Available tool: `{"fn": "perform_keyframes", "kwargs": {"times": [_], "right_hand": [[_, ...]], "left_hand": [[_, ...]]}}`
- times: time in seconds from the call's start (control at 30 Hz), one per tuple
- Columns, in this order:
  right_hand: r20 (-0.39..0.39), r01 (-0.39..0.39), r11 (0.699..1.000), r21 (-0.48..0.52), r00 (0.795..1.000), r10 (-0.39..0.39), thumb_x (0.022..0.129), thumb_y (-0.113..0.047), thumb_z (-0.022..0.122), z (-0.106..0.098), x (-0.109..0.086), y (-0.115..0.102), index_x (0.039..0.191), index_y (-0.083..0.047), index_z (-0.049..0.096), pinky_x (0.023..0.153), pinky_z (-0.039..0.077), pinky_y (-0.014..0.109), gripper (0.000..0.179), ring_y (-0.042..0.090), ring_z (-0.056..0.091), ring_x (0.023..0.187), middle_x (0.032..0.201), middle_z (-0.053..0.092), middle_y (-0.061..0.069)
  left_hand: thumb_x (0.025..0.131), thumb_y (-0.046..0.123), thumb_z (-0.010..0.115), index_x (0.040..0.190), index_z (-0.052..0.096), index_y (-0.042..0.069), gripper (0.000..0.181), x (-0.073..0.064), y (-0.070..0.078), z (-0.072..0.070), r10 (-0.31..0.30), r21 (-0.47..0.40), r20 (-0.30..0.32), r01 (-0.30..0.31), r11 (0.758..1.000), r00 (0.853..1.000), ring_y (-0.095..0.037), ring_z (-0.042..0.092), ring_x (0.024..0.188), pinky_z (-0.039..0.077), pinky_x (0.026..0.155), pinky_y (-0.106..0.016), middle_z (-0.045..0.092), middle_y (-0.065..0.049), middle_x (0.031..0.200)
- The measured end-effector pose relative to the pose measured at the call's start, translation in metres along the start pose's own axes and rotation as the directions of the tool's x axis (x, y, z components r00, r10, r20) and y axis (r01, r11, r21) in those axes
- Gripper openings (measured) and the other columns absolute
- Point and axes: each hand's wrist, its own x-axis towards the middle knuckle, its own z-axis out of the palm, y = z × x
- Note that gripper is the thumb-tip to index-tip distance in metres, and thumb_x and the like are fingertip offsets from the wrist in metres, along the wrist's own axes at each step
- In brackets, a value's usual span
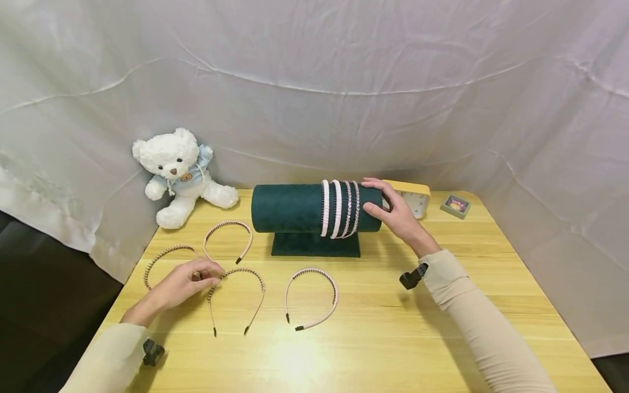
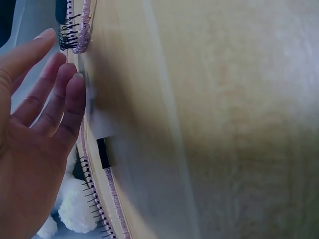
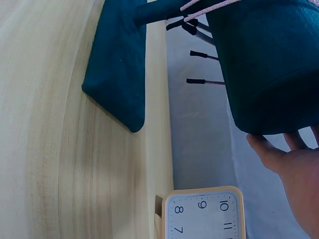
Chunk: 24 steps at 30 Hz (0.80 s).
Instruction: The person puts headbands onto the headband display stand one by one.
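My left hand is over the table at the left, fingers loosely bent, thumb and fingertips apart. Its fingertips are at the upper left of a thin beaded headband; contact is unclear. Another twisted headband lies partly behind this hand. My right hand rests on the right end of a dark green velvet headband stand, thumb in front and fingers along the top. Several headbands hang on the roll: a wide pale pink one and thinner braided ones nearer the hand.
A pink headband lies left of the stand's base, another in front. A white teddy bear sits at the back left. Behind the right hand stands a yellow-framed clock; a small grey box is farther right.
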Motion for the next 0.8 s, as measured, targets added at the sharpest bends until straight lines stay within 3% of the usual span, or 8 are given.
{"fn": "perform_keyframes", "kwargs": {"times": [0.13, 0.27, 0.43, 0.6, 0.8], "right_hand": [[0.000, -0.001, 1.000, 0.000, 1.000, 0.001, 0.106, -0.017, 0.070, 0.0002, -0.0002, -0.0001, 0.159, -0.021, 0.053, 0.128, 0.032, 0.063, 0.056, 0.027, 0.035, 0.160, 0.172, 0.041, 0.000], [-0.003, 0.000, 1.000, -0.007, 1.000, 0.000, 0.106, -0.017, 0.071, 0.0003, -0.0001, -0.0001, 0.159, -0.021, 0.053, 0.129, 0.031, 0.064, 0.056, 0.028, 0.035, 0.161, 0.172, 0.041, 0.001], [-0.005, 0.003, 1.000, -0.011, 1.000, -0.003, 0.106, -0.017, 0.071, 0.0007, -0.0002, -0.0002, 0.159, -0.020, 0.053, 0.129, 0.029, 0.066, 0.056, 0.029, 0.035, 0.161, 0.172, 0.041, 0.002], [-0.006, 0.002, 1.000, -0.012, 1.000, -0.002, 0.106, -0.018, 0.071, 0.0008, -0.0006, -0.0006, 0.159, -0.021, 0.054, 0.129, 0.028, 0.066, 0.055, 0.030, 0.035, 0.161, 0.172, 0.041, 0.002], [-0.006, -0.003, 1.000, -0.011, 1.000, 0.003, 0.106, -0.019, 0.071, 0.0003, -0.0011, -0.0011, 0.159, -0.021, 0.053, 0.129, 0.028, 0.066, 0.055, 0.030, 0.035, 0.161, 0.172, 0.041, 0.002]], "left_hand": [[0.099, 0.009, 0.078, 0.116, 0.080, 0.013, 0.017, -0.0003, -0.0010, 0.0025, 0.019, -0.014, 0.016, -0.019, 1.000, 1.000, -0.001, 0.062, 0.091, 0.055, 0.077, -0.024, 0.076, -0.007, 0.116], [0.099, 0.011, 0.079, 0.115, 0.081, 0.016, 0.017, -0.0013, -0.0014, 0.0033, -0.004, -0.018, 0.028, 0.004, 1.000, 1.000, -0.001, 0.062, 0.094, 0.056, 0.080, -0.023, 0.075, -0.007, 0.120], [0.100, 0.015, 0.079, 0.113, 0.084, 0.020, 0.014, -0.0017, -0.0023, 0.0038, -0.019, -0.012, 0.039, 0.019, 1.000, 0.999, -0.003, 0.064, 0.110, 0.057, 0.089, -0.024, 0.075, -0.005, 0.125], [0.101, 0.018, 0.079, 0.112, 0.086, 0.022, 0.014, -0.0012, -0.0014, 0.0054, -0.029, 0.024, 0.042, 0.028, 0.999, 0.999, -0.009, 0.064, 0.120, 0.054, 0.101, -0.022, 0.075, -0.002, 0.127], [0.101, 0.021, 0.080, 0.119, 0.085, 0.020, 0.019, 0.0013, 0.0000, 0.0064, -0.053, 0.072, 0.042, 0.050, 0.996, 0.998, -0.015, 0.065, 0.120, 0.055, 0.103, -0.028, 0.074, -0.001, 0.128]]}}
